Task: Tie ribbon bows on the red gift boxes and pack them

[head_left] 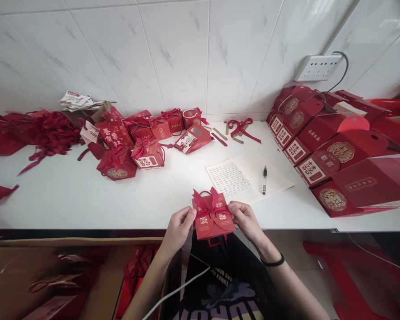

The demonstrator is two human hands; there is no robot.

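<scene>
Between my two hands, at the table's front edge, is a red gift box (214, 224) with gold lettering and a red ribbon bow (212, 202) tied across its top. My left hand (182, 226) pinches the box's left side by the ribbon, thumb on top. On the opposite side my right hand (245, 218) pinches the ribbon end and box edge between thumb and fingers. A cord handle shows behind the bow, and another red cord hangs at the near side. The undersides of the fingers are hidden.
Beyond the box lie written paper sheets (233, 178) and a black pen (264, 180). Several finished-looking red boxes (148, 153) stand at the back left, beside a ribbon pile (56, 135). Large red boxes (333, 155) fill the right. A cardboard carton (6, 275) sits below left.
</scene>
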